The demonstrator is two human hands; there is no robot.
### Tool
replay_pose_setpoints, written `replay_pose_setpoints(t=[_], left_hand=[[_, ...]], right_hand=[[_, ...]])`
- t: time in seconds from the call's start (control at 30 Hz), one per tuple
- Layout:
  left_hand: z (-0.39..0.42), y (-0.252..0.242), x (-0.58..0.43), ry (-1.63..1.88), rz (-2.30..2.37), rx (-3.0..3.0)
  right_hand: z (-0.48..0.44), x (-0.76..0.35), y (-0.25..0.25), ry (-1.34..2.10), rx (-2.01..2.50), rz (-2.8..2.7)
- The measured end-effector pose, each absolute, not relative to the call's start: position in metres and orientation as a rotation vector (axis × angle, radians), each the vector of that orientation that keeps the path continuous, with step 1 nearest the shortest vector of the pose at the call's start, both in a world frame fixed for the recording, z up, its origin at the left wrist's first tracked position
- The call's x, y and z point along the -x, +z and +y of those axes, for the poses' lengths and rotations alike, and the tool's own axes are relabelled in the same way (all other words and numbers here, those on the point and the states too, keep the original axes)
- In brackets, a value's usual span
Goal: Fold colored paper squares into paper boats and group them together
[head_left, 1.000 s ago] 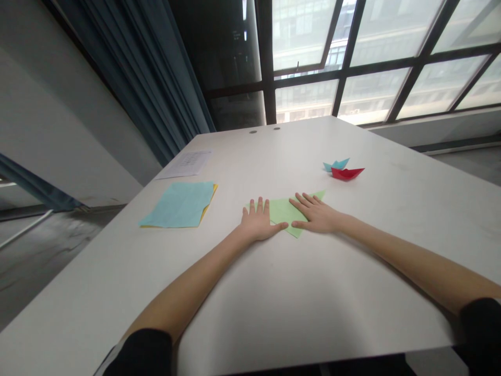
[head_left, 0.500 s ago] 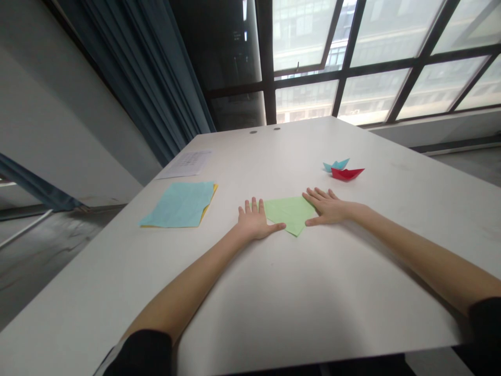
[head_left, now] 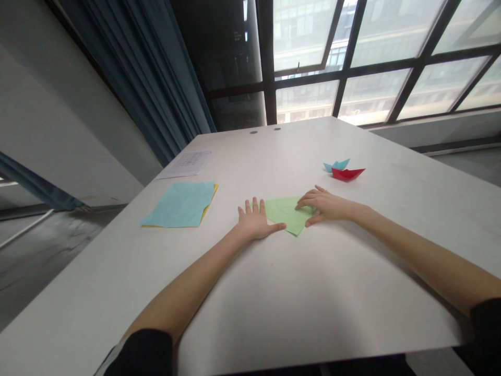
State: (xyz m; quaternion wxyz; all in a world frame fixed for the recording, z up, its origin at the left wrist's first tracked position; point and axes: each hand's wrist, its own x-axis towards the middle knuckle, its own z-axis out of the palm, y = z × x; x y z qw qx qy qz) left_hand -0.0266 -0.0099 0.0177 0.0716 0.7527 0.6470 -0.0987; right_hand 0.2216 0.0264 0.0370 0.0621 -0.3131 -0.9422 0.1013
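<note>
A folded light green paper [head_left: 286, 214] lies on the white table [head_left: 297, 303] in front of me. My left hand [head_left: 254, 222] rests flat on the table at the paper's left edge, fingers stretched out and the thumb touching the paper's lower edge. My right hand [head_left: 324, 204] rests on the paper's right part, its fingers bent and drawn together over the fold, fingertips pressing on the paper.
A blue paper boat [head_left: 336, 165] and a red paper boat [head_left: 347, 173] sit beyond my right hand. A stack of light blue and yellow sheets [head_left: 180, 204] lies at the left, a printed white sheet [head_left: 187, 163] behind it. Dark curtains and large windows stand past the table.
My right hand slid rightward off the paper's middle, then bent its fingers back over the right part. The paper's right corner is now covered. My left hand has barely moved.
</note>
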Motion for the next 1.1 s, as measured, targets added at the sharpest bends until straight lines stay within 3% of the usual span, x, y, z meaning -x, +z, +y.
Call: replay_pose_setpoints(t=[0.17,0.9,1.1], left_hand=[[0.002,0.019,0.037,-0.206,1.809,-2.417],[0.025,0.007,0.064,0.201,1.909,-2.314],[0.024,0.007,0.064,0.253,1.921,-2.330]], right_hand=[[0.028,-0.222,0.039,0.450,0.959,-2.860],[0.021,-0.217,0.044,0.272,0.860,-2.816],[0.017,-0.213,0.047,0.686,1.065,-2.489]])
